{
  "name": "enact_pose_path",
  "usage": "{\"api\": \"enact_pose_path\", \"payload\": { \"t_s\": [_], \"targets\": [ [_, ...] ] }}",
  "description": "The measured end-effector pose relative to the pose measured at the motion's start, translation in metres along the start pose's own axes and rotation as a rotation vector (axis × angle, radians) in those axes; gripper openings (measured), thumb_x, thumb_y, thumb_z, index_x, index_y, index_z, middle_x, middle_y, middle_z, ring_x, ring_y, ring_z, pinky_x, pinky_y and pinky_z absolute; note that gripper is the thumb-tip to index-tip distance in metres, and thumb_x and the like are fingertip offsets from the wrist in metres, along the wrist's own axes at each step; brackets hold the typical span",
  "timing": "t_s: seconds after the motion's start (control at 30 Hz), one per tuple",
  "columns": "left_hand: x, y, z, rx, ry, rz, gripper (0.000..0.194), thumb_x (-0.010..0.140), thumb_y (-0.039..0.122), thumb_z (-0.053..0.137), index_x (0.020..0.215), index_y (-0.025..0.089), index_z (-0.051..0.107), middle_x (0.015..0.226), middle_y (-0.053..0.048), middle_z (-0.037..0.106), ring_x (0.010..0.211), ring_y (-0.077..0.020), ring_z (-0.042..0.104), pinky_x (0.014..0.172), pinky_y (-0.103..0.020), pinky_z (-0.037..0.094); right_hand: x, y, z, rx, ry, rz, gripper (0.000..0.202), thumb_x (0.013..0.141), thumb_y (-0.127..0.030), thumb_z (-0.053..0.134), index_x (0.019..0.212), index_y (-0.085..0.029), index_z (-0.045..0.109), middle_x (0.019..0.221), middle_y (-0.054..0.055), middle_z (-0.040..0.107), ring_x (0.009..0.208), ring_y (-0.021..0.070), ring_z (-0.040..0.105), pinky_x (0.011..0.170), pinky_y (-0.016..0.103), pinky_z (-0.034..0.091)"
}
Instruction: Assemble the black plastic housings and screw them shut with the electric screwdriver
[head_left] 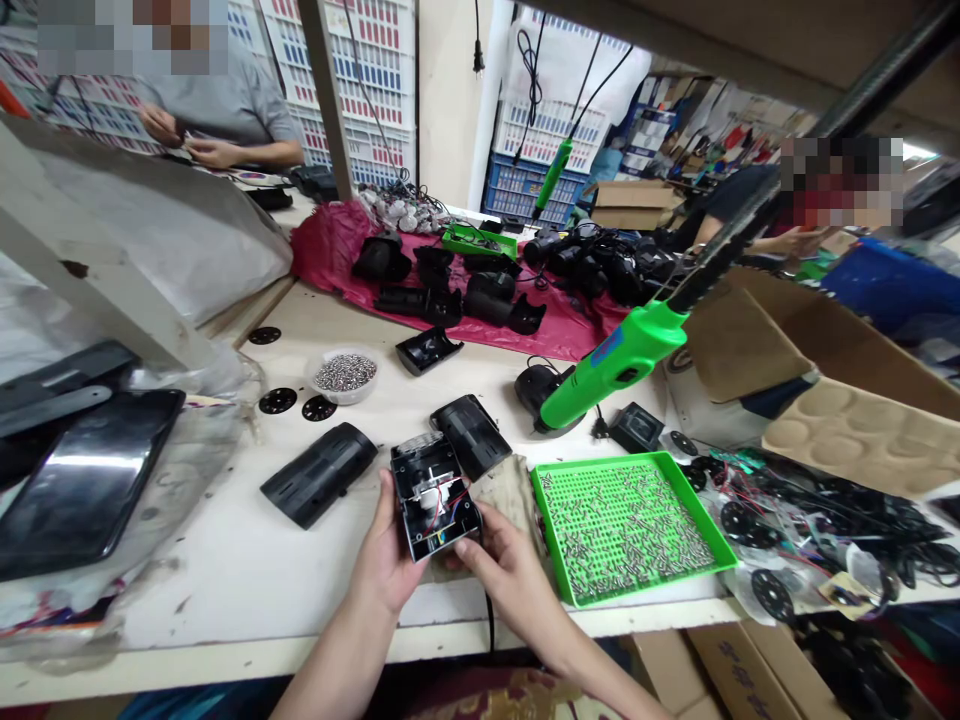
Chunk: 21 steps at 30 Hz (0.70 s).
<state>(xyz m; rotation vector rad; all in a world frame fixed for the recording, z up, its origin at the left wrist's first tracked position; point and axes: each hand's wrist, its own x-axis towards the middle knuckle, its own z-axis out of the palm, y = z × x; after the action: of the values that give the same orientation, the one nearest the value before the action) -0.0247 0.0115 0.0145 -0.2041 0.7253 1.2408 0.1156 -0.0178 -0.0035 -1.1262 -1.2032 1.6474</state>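
Observation:
Both hands hold an open black housing (433, 500) above the front of the table. White parts and red and blue wires show inside it. My left hand (390, 540) grips its left side, fingers wrapped beneath. My right hand (510, 560) holds the lower right corner, with the thumb on the edge and a black cable hanging below. One black shell (471, 436) lies just behind the housing, and another black shell (320, 474) is to the left. A green tray (634, 530) of small screws stands to the right of my right hand.
A green electric screwdriver (622, 365) hangs at the right. Behind are a bowl of screws (345, 376) and black parts on a pink sheet (330, 245). Cardboard box (750, 350) and wired parts (787, 530) lie right, a black tablet-like panel (86, 480) left. Two people work across the table.

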Motion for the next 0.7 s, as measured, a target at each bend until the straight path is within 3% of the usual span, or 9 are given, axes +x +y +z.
{"api": "enact_pose_path", "payload": {
  "t_s": [0.3,0.47,0.6,0.7],
  "targets": [
    [0.001,-0.001,-0.002,-0.01,0.064,0.032,0.049,0.099,0.039,0.036,0.089,0.012,0.075,0.088,-0.01,0.078,0.081,-0.0211,0.074,0.094,-0.037,0.052,0.0,-0.003,0.0,-0.06,0.016,-0.028,0.039,0.086,-0.031,0.061,0.122,-0.02,0.056,0.096,0.006,0.069,0.08,0.0192,0.066,0.077,0.035,0.055],
    [0.002,-0.003,-0.005,-0.011,0.093,0.057,0.044,0.1,0.032,0.038,0.088,0.012,0.074,0.084,-0.009,0.078,0.076,-0.0195,0.074,0.089,-0.034,0.055,-0.004,-0.002,-0.003,-0.246,0.059,-0.078,0.044,0.087,-0.029,0.057,0.13,-0.02,0.053,0.12,0.011,0.068,0.102,0.0248,0.068,0.089,0.041,0.055],
    [-0.005,-0.002,-0.003,-0.03,0.085,0.097,0.052,0.098,0.046,0.036,0.091,0.012,0.074,0.084,-0.011,0.077,0.083,-0.0238,0.074,0.088,-0.038,0.056,-0.01,-0.008,-0.006,-0.513,0.035,-0.181,0.05,0.089,-0.029,0.058,0.137,-0.019,0.049,0.136,0.012,0.059,0.121,0.0268,0.059,0.102,0.045,0.049],
    [-0.009,-0.002,0.0,-0.013,0.107,0.107,0.057,0.096,0.053,0.035,0.094,0.011,0.074,0.085,-0.014,0.077,0.09,-0.0279,0.072,0.089,-0.043,0.055,-0.011,-0.022,-0.011,-0.661,-0.017,-0.273,0.047,0.092,-0.032,0.057,0.137,-0.018,0.05,0.134,0.013,0.061,0.122,0.0266,0.059,0.103,0.045,0.049]
  ]
}}
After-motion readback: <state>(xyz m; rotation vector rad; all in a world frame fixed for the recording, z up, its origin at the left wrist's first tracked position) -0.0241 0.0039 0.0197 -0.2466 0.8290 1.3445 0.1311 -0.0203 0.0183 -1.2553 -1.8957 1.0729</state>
